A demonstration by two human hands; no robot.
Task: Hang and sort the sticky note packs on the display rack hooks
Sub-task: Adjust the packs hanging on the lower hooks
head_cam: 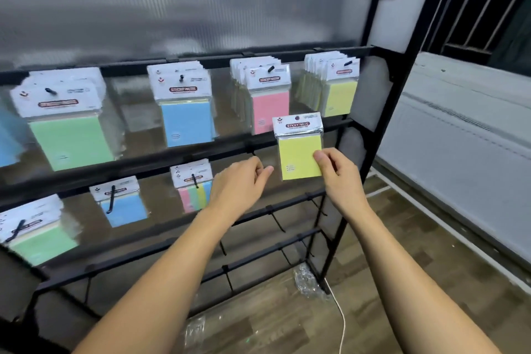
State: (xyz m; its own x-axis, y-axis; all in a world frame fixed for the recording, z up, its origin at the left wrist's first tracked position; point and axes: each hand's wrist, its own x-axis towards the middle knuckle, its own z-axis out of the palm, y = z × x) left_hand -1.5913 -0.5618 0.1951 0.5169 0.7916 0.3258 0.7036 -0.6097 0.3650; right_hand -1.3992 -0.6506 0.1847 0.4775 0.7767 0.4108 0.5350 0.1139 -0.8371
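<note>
My right hand (pixel 334 171) pinches a yellow sticky note pack (pixel 298 149) by its lower right corner, holding it upright in front of the second bar, below the hanging yellow packs (pixel 336 86). My left hand (pixel 244 181) is just left of it, fingers curled near a bare hook on the second bar (pixel 254 154); whether it grips the hook is unclear. The top bar of the black display rack (pixel 201 59) carries green packs (pixel 66 121), blue packs (pixel 184 106), pink packs (pixel 265 95) and the yellow ones.
The second row holds green packs (pixel 31 233), a blue pack (pixel 122 201) and a multicolour pack (pixel 192 184). Lower bars (pixel 287 238) have bare hooks. Crumpled plastic wrap (pixel 307 282) and a white cable (pixel 342 322) lie on the wooden floor. A white ledge (pixel 459 138) runs along the right.
</note>
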